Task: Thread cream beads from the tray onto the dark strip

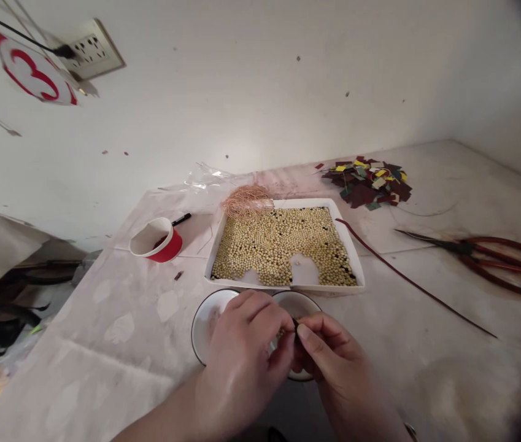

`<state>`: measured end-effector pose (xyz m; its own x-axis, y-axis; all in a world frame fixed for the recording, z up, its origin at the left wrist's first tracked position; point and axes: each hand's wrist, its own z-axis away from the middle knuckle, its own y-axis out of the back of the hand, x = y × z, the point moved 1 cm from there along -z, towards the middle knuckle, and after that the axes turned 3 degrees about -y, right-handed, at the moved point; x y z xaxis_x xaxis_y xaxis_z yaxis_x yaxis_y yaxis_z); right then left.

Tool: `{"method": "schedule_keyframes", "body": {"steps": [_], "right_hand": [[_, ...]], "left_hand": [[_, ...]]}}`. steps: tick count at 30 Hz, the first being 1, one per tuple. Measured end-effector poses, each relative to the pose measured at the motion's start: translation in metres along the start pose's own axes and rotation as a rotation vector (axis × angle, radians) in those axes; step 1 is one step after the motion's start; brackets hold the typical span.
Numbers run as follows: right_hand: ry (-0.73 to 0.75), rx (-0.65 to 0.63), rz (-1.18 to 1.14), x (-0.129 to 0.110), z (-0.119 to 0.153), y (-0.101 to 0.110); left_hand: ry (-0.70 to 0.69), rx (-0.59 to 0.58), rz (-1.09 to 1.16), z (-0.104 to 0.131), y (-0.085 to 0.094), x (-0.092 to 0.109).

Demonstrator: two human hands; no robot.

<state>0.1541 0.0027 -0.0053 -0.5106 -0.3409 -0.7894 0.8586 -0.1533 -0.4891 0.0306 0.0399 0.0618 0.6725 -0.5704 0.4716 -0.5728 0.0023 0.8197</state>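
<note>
My left hand [251,344] is closed in a pinch above two white bowls, its fingertips touching a small dark piece [296,324] at the middle. From the other side my right hand [334,353] pinches the same dark piece between thumb and forefinger. Some small pale beads show between my left fingers. The left bowl [201,328] and the right bowl [299,301] are partly hidden under my hands. Just beyond them lies a white tray [360,270] with many pale round beads [283,239] and some dark ones.
Copper-coloured wire [247,201] lies over the tray's back left corner. A red and white cup [168,248] and a black pen [181,219] are at left. To the right are coloured scraps [366,181], a thin dark red strip [407,279] and large scissors [467,247].
</note>
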Motion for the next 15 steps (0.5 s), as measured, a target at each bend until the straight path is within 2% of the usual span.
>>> {"method": "schedule_keyframes", "body": {"steps": [6, 12, 15], "right_hand": [[-0.015, 0.020, -0.014, -0.0012, -0.0004, -0.0018], [-0.023, 0.031, -0.019, -0.0025, -0.0015, -0.0025], [-0.011, 0.069, -0.023, -0.0056, -0.0013, -0.0028]], "left_hand": [[0.014, 0.014, -0.016, 0.0004, -0.0015, -0.0021], [0.038, -0.034, -0.015, 0.0026, -0.0015, -0.0003], [0.056, -0.055, -0.043, 0.0067, -0.0051, -0.0057]]}}
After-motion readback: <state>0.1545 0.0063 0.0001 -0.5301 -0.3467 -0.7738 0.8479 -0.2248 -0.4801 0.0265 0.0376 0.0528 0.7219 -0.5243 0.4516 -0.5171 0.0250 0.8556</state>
